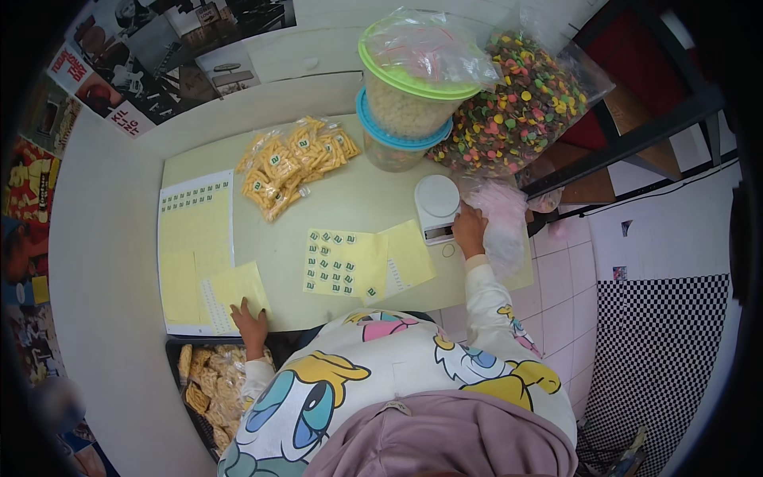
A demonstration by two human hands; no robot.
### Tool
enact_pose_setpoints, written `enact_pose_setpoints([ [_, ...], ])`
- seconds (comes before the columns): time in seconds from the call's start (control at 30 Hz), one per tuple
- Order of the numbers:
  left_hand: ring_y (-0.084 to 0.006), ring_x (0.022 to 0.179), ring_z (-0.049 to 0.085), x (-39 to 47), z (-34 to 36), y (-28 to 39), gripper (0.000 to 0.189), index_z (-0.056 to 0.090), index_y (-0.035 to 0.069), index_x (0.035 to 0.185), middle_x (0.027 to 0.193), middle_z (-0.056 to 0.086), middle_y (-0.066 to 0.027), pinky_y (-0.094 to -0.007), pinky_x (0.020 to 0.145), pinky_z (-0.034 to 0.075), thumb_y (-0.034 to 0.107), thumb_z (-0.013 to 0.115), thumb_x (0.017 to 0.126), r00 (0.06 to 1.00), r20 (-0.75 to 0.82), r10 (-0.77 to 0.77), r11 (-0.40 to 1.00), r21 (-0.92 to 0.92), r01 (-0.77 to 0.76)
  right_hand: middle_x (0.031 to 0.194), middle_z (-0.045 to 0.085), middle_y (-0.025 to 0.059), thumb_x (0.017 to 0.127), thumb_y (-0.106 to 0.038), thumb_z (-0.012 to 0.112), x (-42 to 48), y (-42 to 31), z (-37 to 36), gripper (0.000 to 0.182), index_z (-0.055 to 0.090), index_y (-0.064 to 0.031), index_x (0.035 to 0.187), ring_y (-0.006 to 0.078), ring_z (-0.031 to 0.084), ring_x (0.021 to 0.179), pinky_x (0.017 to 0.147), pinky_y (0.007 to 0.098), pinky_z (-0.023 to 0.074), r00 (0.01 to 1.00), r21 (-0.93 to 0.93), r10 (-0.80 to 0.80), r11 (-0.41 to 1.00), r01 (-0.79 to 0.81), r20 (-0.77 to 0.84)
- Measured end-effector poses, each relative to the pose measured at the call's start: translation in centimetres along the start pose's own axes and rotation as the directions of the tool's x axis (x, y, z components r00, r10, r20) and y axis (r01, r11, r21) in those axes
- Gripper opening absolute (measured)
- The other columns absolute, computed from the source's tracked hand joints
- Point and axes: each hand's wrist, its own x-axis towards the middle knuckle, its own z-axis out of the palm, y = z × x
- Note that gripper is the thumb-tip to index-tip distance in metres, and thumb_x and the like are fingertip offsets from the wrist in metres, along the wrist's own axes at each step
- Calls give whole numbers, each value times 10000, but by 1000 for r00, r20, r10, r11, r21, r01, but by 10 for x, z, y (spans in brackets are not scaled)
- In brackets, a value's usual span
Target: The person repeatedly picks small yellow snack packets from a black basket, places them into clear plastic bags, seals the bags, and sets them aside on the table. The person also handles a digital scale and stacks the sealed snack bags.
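Note:
My left hand (250, 325) rests at the table's front edge, fingers spread over a yellow backing sheet (241, 280). Beside the right edge of a white digital kitchen scale (427, 223) is my right hand (470, 229); its fingertips are partly hidden, so its grip is unclear. The scale's round platform (437, 195) bears nothing. Just right of that hand lies a bundle of clear and pinkish plastic bags (503, 232). Between my hands, a yellow sheet of round green-and-white stickers (337, 262) overlaps another yellow sheet (411, 250).
Packed yellow snack sticks (292, 158) lie at the back. Stacked lidded tubs (411, 107) stand beside a big bag of multicoloured chips (512, 107). More sticker sheets (197, 232) lie left. A black crate (179, 381) of bagged snacks sits below the table's left front edge.

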Motion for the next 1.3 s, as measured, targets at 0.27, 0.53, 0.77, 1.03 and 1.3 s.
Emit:
enact_pose_setpoints([
  [0.27, -571, 1312, 206, 2, 0, -2, 702, 361, 72, 1397, 1427, 207, -393, -565, 1077, 248, 190, 680, 782, 1000, -15, 19, 1000, 17, -19, 1141, 625, 121, 868, -147, 532, 8, -5, 13, 467, 489, -79, 1328, 299, 526, 1067, 873, 477, 363, 995, 30, 17, 999, -20, 102],
  [0.53, -560, 1317, 208, 2, 1, -5, 709, 354, 75, 1403, 1428, 209, -389, -559, 1084, 241, 188, 678, 782, 1000, -8, 11, 1000, 15, -10, 1204, 575, 156, 809, -158, 613, -7, -32, 1, 548, 471, -44, 1325, 318, 500, 1118, 918, 491, 363, 994, 116, 15, 993, -28, 107],
  [0.77, -567, 1317, 201, 1, 1, -3, 721, 341, 77, 1412, 1441, 195, -378, -560, 1087, 235, 185, 674, 783, 1000, -1, 4, 1000, 13, -4, 1467, 297, 169, 756, -154, 690, -52, -11, -15, 688, 403, -74, 1376, 368, 246, 1355, 1052, 556, 258, 994, 54, 53, 997, -48, -96],
  [1.03, -592, 1308, 191, 9, 7, 4, 731, 332, 77, 1415, 1433, 186, -397, -574, 1083, 234, 203, 679, 784, 1000, 13, 27, 1000, 15, -27, 1519, 210, 172, 730, -162, 746, -65, 49, -11, 863, 284, -159, 1459, 416, 154, 1404, 1095, 607, 182, 993, -58, 122, 991, -122, -1],
  [1.3, -563, 1321, 200, 17, 9, 18, 723, 348, 76, 1410, 1442, 185, -387, -552, 1087, 247, 223, 684, 787, 999, 32, 27, 1000, 10, -28, 1532, 182, 196, 746, -126, 728, -59, 56, -37, 850, 275, -138, 1465, 414, 173, 1402, 1104, 587, 181, 983, -15, 170, 985, -170, 64],
])
